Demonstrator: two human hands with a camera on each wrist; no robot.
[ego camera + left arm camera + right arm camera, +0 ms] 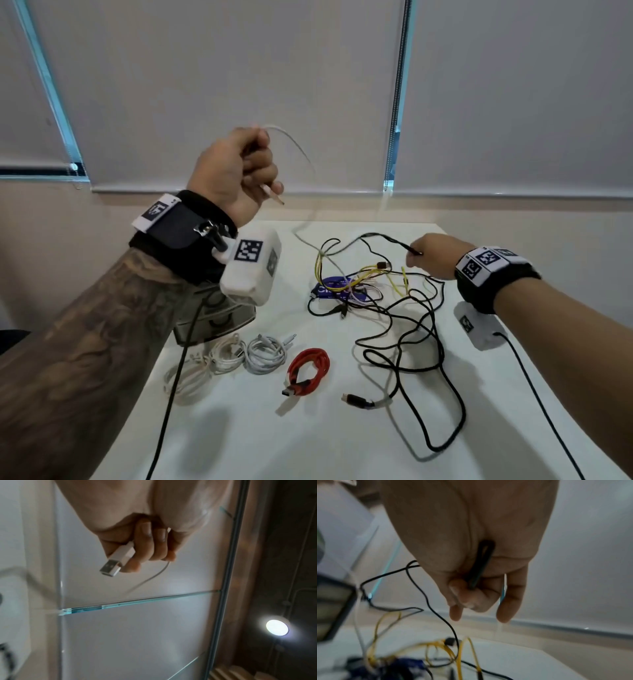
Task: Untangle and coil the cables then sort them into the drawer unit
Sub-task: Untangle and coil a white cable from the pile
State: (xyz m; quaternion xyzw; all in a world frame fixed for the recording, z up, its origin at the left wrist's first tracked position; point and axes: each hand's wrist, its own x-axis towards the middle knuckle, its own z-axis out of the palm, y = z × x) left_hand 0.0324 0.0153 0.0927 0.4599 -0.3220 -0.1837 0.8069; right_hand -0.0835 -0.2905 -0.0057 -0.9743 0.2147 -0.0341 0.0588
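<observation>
My left hand (251, 161) is raised above the table and grips a white cable (301, 154) near its USB plug (116, 559), which sticks out below the fist (145, 545). The white cable runs down into a tangle (363, 281) of black, yellow and white cables at the table's middle. My right hand (430, 255) pinches a thin black cable (376, 236) of that tangle, folded in its fingers (481, 563). Coiled white cables (263, 353) and a coiled red cable (308, 370) lie at the front left. The drawer unit (212, 322) stands behind my left wrist, mostly hidden.
A long black cable (421, 370) loops loosely over the right half of the white table (308, 438), ending in a plug (354, 399). A blue label (329, 289) lies under the tangle. Window blinds (239, 85) fill the wall behind.
</observation>
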